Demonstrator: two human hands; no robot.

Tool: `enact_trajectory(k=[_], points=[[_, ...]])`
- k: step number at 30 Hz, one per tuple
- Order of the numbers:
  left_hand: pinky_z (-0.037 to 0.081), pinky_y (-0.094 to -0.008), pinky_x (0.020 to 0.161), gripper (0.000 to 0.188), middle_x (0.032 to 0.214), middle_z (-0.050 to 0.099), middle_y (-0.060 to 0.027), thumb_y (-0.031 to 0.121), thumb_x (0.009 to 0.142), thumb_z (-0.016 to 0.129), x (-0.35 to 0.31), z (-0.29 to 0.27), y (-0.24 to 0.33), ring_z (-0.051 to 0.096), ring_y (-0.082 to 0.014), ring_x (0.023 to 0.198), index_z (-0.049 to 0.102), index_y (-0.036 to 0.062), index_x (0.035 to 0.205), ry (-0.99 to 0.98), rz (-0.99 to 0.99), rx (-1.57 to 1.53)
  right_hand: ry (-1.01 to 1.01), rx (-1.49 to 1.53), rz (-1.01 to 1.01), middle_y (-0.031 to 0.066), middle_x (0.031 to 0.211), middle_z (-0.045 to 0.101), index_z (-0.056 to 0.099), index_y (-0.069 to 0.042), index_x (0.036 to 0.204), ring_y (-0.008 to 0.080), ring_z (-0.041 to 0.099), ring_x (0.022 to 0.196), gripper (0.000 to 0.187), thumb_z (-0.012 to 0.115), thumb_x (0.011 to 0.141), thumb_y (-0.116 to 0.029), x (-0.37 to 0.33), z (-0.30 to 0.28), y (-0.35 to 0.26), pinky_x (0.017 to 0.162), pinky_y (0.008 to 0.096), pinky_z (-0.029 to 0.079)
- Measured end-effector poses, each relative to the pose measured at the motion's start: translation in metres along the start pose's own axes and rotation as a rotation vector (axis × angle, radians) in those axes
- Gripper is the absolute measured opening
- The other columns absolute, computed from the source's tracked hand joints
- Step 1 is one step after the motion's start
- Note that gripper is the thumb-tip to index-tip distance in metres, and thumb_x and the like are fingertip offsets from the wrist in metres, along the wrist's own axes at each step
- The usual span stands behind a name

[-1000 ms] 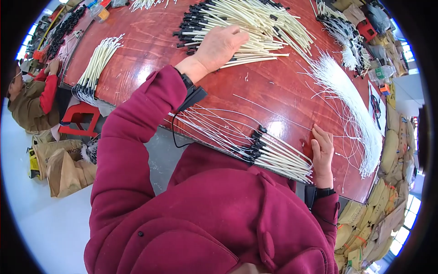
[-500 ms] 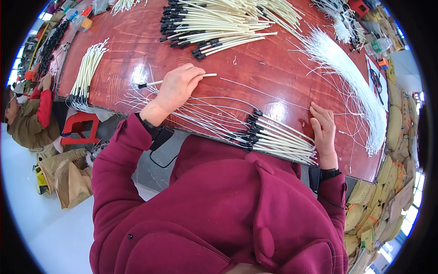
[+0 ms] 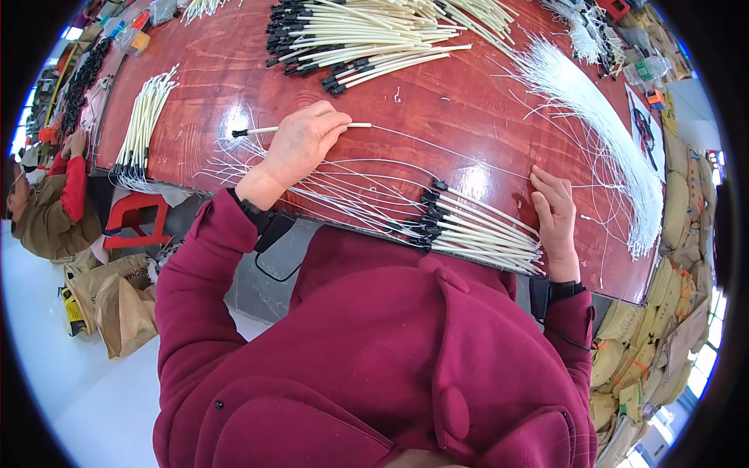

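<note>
My left hand (image 3: 300, 142) is closed around a thin cream tube (image 3: 359, 125) with a black end piece (image 3: 240, 133) on its left. From the tube's right end a thin white wire (image 3: 456, 150) runs across the table to my right hand (image 3: 555, 210). The fingertips of that hand pinch the wire. Whether the wire's tip is inside the tube is too small to tell. Between my hands, at the near edge, lies a row of cream tubes (image 3: 485, 234) with black ends and white wires trailing left.
On the red table (image 3: 437, 105), a large pile of black-ended tubes (image 3: 374, 35) lies at the far side. A smaller bundle (image 3: 148, 117) sits at the left edge. Loose white wires (image 3: 608, 132) fan out at the right. At far left sits another person (image 3: 55, 199), near a red stool (image 3: 139, 222).
The wire's left end has come from just short of the tube to meet its right end. Both hands have stayed nearly in place.
</note>
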State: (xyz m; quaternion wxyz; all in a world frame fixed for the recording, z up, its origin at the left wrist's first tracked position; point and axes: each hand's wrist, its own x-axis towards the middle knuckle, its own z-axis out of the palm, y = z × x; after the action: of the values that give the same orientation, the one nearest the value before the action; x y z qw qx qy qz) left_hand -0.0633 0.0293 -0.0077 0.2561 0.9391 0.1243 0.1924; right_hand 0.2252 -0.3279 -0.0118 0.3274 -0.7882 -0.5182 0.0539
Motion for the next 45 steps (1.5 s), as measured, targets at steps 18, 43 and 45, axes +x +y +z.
enact_trajectory(k=[18,43,45], points=[[0.052,-0.0405,0.075,0.008,0.091,0.064,-0.0062,0.015,0.084,0.063,0.086,0.11,0.097,0.066,-0.0254,0.093,0.066,0.0091,0.088,-0.207,0.41,0.294,-0.222,-0.197,-0.173,0.0155,0.148,0.054,0.057,0.002,0.14,0.0355,0.054,0.125,0.056,0.069,0.088,-0.017,0.037,0.027,-0.038,0.111,0.0439,0.039],[0.046,-0.0299,0.065,0.015,0.078,0.06,-0.0005,0.014,0.1,0.065,0.028,-0.051,-0.037,0.054,-0.0107,0.07,0.069,0.0005,0.097,0.319,-0.283,-0.154,-0.021,-0.338,-0.302,0.0051,0.079,0.062,0.064,-0.01,0.073,0.0259,0.061,0.085,0.002,0.064,0.072,-0.01,0.064,0.034,-0.013,0.082,0.0395,0.047],[0.044,-0.0272,0.066,0.016,0.079,0.061,0.0005,0.015,0.1,0.064,0.019,-0.083,-0.056,0.054,-0.0101,0.072,0.068,0.0004,0.095,0.429,-0.331,-0.157,-0.116,-0.215,-0.299,0.0068,0.078,0.063,0.065,-0.01,0.074,0.0286,0.061,0.081,0.006,0.065,0.068,-0.008,0.054,0.014,0.002,0.075,0.0409,0.048]])
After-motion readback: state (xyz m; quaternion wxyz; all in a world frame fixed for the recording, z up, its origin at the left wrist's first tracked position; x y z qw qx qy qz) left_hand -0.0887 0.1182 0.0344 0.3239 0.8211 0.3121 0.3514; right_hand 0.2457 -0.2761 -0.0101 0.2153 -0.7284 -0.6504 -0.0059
